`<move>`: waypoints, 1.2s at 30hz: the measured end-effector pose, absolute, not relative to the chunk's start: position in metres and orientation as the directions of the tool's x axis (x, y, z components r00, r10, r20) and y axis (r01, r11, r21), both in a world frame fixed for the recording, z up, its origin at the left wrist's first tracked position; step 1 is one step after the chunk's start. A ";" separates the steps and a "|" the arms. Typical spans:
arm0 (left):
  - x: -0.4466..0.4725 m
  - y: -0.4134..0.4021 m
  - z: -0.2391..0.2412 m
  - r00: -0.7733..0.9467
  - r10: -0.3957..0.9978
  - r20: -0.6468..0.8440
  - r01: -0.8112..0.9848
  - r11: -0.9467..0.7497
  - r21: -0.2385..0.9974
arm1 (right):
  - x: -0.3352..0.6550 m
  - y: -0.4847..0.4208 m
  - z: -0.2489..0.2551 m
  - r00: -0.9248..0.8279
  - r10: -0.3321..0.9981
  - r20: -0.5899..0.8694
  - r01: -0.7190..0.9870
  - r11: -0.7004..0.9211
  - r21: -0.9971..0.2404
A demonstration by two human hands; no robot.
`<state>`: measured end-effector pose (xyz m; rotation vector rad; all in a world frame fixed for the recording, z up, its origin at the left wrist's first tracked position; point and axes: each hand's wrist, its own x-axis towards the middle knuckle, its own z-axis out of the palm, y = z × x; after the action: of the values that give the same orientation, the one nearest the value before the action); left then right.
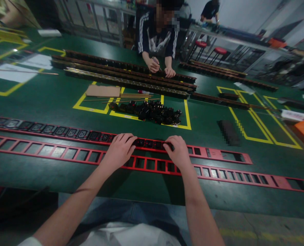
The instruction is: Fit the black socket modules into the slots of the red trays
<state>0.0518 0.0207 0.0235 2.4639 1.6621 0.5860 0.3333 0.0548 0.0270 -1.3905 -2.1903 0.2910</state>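
Observation:
A long red strip [230, 155] lies across the green table, its left and middle openings filled with black power sockets [60, 130]. My left hand [120, 149] is closed over it near the middle, fingers on the far edge and thumb nearer me. Farther right, my right hand [177, 150] grips the same strip, thumb and forefinger bent around a dark socket. Small black sockets [150, 144] show between my hands. To the right of my right hand, several openings hold nothing. Closer to me runs a second red strip [139, 161] with bare openings, partly under my wrists.
A heap of small black parts [159, 112] lies beyond the strips, near cardboard [103, 91] and thin sticks. Long dark rails [126, 82] lie farther back, where a co-worker [158, 37] has both hands. Yellow tape [190, 116] marks the table [205, 126]. A dark blurred block [228, 132] sits right.

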 end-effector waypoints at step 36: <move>0.051 0.022 0.020 0.319 0.911 0.262 0.854 -0.396 0.338 | 0.329 0.124 0.015 -0.020 0.948 0.319 0.869 0.174 -0.463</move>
<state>0.0512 0.0219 0.0201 2.4362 1.6419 0.6267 0.3287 0.1241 0.0150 -1.7079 -1.9009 0.1833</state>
